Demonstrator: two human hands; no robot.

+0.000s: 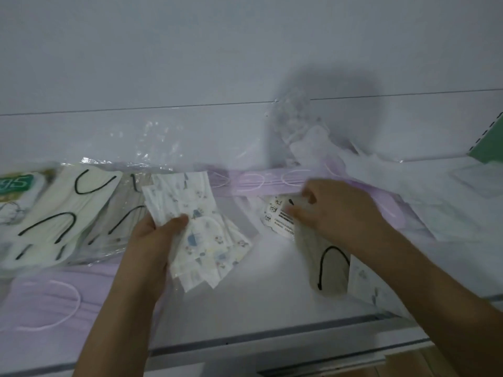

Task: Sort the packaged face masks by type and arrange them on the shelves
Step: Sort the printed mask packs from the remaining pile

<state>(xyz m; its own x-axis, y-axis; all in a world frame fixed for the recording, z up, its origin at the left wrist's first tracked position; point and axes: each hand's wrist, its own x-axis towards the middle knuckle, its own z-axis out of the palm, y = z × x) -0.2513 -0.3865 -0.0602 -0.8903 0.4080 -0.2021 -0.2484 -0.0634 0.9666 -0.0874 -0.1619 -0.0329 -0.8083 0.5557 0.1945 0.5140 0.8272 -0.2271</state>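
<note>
Slippage is my main worry: my left hand pinches a loose fan of printed children's masks by one corner, thumb on top, and the glossy sleeves could slide apart and scatter onto the shelf. I count roughly five or six sleeves in that fan; blur stops me being exact. My right hand, to the right of the fan, has its fingers curled onto a beige mask with a black ear loop, pinching at its white label, and part of the grip is smeared by motion. Tugging that one could drag out the printed pack peeking from beneath its right edge, mixing types again.

Left of the fan lies a heap of cream masks with black loops, at least three by my count, inside crinkled clear wrap, and beyond them one green-labelled pack at the frame's edge. Behind the fan runs a row of lilac masks, two or three visible, with one more lilac mask in front and to the fan's left. Far right of the fan sits a pile of white masks, too blurred to count. Sorting looks to me about halfway.
</note>
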